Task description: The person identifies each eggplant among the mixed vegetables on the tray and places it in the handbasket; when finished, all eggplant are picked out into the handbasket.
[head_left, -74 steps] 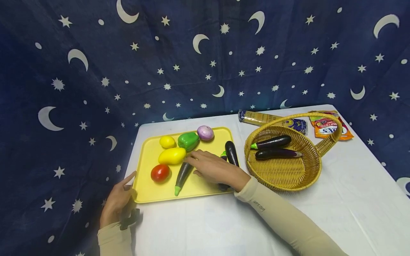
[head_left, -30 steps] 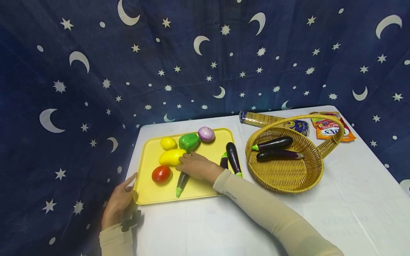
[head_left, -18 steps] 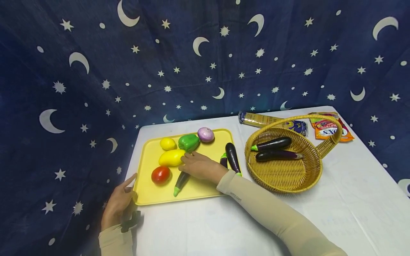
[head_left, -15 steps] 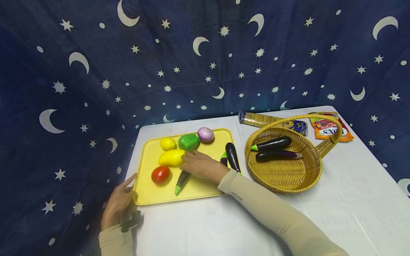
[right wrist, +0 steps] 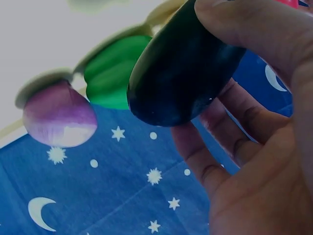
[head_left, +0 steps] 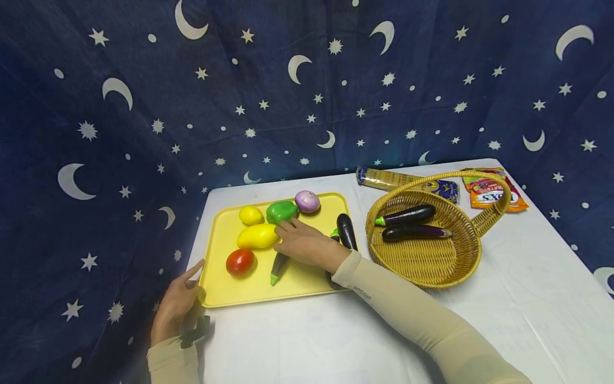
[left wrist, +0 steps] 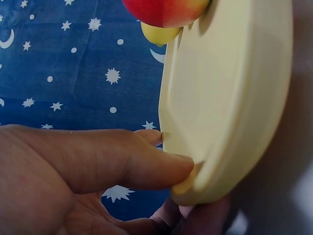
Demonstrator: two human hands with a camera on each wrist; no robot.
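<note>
Over the yellow tray (head_left: 223,288), a dark eggplant (head_left: 279,265) is gripped between the thumb and fingers of the right hand (head_left: 309,244), its green stem end turned toward the near edge; whether the tray is touched by it cannot be told. The tray's near left corner is pinched by the thumb and fingers of the left hand (head_left: 176,301). To the held eggplant's left, a yellow mango (head_left: 256,236) and a red tomato (head_left: 241,263) are seen. Two other eggplants (head_left: 410,215) are contained in the wicker basket (head_left: 422,266).
</note>
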